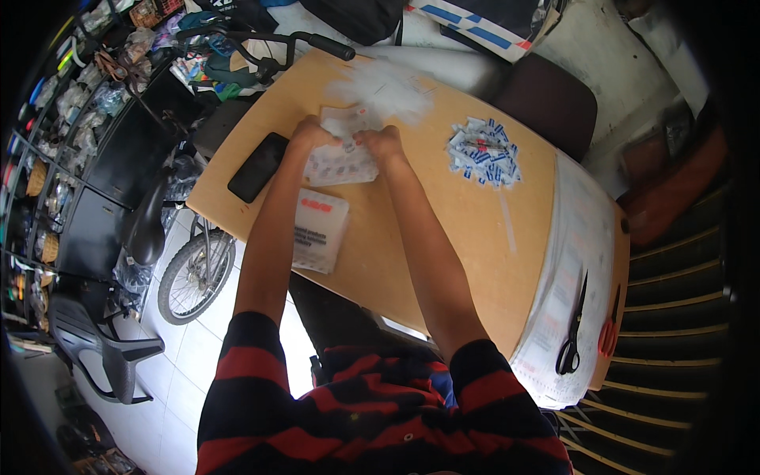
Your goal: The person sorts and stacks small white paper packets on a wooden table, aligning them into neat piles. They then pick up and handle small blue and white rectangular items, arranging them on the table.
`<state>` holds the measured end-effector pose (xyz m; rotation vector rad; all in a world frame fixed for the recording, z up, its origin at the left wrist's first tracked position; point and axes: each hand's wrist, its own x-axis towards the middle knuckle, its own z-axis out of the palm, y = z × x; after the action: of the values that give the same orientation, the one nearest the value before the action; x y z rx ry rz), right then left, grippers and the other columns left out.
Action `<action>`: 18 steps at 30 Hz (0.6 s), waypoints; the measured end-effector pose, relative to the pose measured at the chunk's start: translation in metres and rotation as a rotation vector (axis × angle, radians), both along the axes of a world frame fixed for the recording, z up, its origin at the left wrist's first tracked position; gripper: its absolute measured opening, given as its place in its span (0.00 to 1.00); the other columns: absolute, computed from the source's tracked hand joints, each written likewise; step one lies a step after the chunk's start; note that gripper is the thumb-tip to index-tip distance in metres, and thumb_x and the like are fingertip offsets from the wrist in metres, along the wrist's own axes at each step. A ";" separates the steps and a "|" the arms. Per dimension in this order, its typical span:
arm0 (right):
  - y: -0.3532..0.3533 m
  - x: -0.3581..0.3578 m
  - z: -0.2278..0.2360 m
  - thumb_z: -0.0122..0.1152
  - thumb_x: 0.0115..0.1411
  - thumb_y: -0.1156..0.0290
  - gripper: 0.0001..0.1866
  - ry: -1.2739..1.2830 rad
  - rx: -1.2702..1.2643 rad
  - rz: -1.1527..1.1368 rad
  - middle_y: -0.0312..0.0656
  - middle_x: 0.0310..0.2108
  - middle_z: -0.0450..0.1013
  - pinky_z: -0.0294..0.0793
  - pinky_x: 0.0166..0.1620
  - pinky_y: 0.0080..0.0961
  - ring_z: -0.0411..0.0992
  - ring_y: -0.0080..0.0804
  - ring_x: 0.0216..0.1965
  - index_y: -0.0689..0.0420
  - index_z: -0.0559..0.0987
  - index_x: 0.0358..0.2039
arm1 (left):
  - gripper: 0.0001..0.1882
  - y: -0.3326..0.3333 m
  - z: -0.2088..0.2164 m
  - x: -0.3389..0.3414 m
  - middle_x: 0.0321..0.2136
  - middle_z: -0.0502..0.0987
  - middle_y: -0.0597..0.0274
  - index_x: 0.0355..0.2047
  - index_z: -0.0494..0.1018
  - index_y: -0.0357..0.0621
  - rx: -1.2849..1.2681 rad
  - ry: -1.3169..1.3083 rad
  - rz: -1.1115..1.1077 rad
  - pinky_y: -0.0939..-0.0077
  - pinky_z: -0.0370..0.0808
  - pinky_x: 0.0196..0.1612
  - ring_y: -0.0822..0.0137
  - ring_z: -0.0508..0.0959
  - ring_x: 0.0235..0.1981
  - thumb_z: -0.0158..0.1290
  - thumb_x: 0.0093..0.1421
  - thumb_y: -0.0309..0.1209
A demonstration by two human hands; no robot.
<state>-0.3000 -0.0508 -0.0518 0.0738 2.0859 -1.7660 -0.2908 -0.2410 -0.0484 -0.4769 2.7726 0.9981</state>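
Over the wooden table, my left hand and my right hand are both closed on a white printed plastic bag, one at each side, thumbs toward each other. The fingertips are partly hidden. Closer to me lies a stack of similar white bags with red and dark print, partly behind my left forearm. A black smartphone rests left of my left hand. Beyond my hands, thin whitish translucent pieces are spread in a loose heap.
A pile of small blue-and-white packets sits on the right of the table. Black-handled scissors lie on white printed sheeting, with red-handled scissors beside it. A bicycle stands at the left; a dark chair back is behind.
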 end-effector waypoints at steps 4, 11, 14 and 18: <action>0.012 -0.009 -0.025 0.71 0.35 0.67 0.23 0.213 0.228 -0.091 0.56 0.39 0.77 0.75 0.39 0.32 0.77 0.42 0.39 0.67 0.80 0.34 | 0.39 0.010 -0.020 0.005 0.44 0.77 0.40 0.48 0.72 0.34 0.125 0.093 -0.094 0.69 0.73 0.49 0.53 0.77 0.48 0.72 0.35 0.38; 0.011 0.027 0.005 0.68 0.38 0.75 0.18 0.310 0.381 -0.061 0.47 0.23 0.77 0.76 0.34 0.32 0.77 0.36 0.28 0.70 0.77 0.31 | 0.47 0.014 -0.044 0.002 0.47 0.74 0.43 0.55 0.63 0.36 -0.079 0.129 0.005 0.70 0.73 0.48 0.52 0.76 0.48 0.72 0.34 0.35; 0.040 0.011 -0.011 0.70 0.39 0.74 0.24 0.218 0.156 -0.084 0.48 0.28 0.77 0.76 0.38 0.32 0.77 0.37 0.34 0.71 0.74 0.38 | 0.45 0.037 -0.033 0.000 0.45 0.75 0.47 0.53 0.63 0.36 0.206 0.274 0.000 0.71 0.73 0.47 0.54 0.76 0.45 0.72 0.33 0.31; 0.069 0.025 -0.010 0.73 0.43 0.72 0.34 0.282 -0.134 -0.274 0.50 0.40 0.74 0.75 0.45 0.30 0.74 0.37 0.44 0.70 0.67 0.48 | 0.39 0.071 0.007 0.027 0.42 0.75 0.51 0.51 0.64 0.34 0.533 0.416 -0.057 0.70 0.74 0.46 0.60 0.76 0.43 0.70 0.38 0.26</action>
<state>-0.2751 0.0186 -0.0621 0.0797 2.2294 -2.1858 -0.2636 -0.1705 -0.0417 -0.1170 2.6424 1.9234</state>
